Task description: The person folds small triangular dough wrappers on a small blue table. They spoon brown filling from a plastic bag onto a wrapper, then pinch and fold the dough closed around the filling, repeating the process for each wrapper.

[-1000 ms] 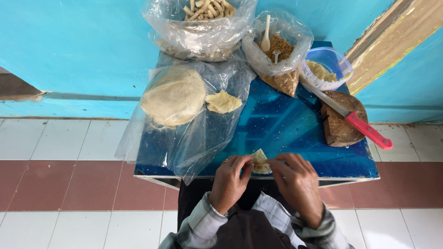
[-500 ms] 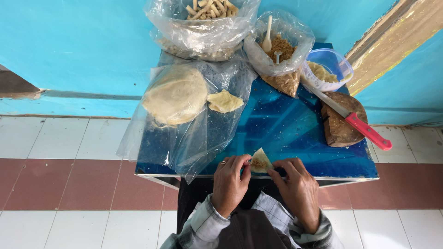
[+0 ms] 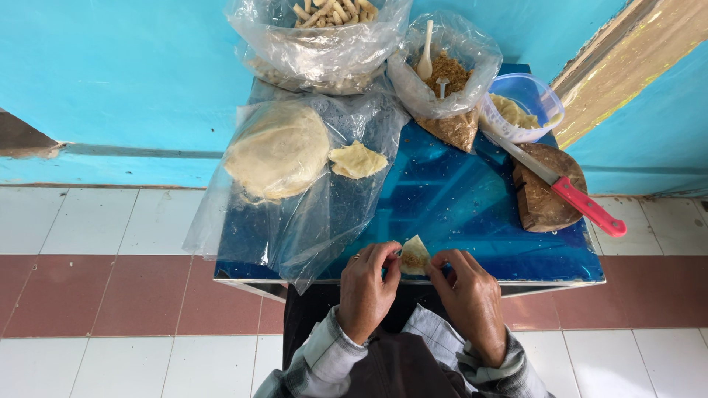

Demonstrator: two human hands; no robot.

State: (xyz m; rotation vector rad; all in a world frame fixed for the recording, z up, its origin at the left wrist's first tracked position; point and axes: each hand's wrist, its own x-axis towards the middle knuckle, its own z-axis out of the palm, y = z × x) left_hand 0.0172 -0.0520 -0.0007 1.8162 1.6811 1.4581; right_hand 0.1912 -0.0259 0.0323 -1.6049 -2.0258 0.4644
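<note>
My left hand (image 3: 367, 289) and my right hand (image 3: 467, 293) pinch a small folded triangle of pale dough wrapper (image 3: 414, 256) between their fingertips, at the near edge of a blue table (image 3: 472, 199). A stack of round thin wrappers (image 3: 276, 149) lies on a clear plastic sheet at the left, with one smaller folded wrapper (image 3: 357, 160) beside it. A plastic bag of brown crumbly filling (image 3: 445, 74) with a white spoon (image 3: 426, 51) in it stands at the back.
A bag of finished pale rolls (image 3: 324, 22) sits at the far edge. A clear tub (image 3: 525, 107) holds more pale pieces. A red-handled knife (image 3: 568, 191) rests on a round wooden board (image 3: 546, 191) at the right. Tiled floor and a blue wall surround the table.
The wrapper piece has been folded further into a tighter triangle, and both hands have shifted slightly along the table's near edge.
</note>
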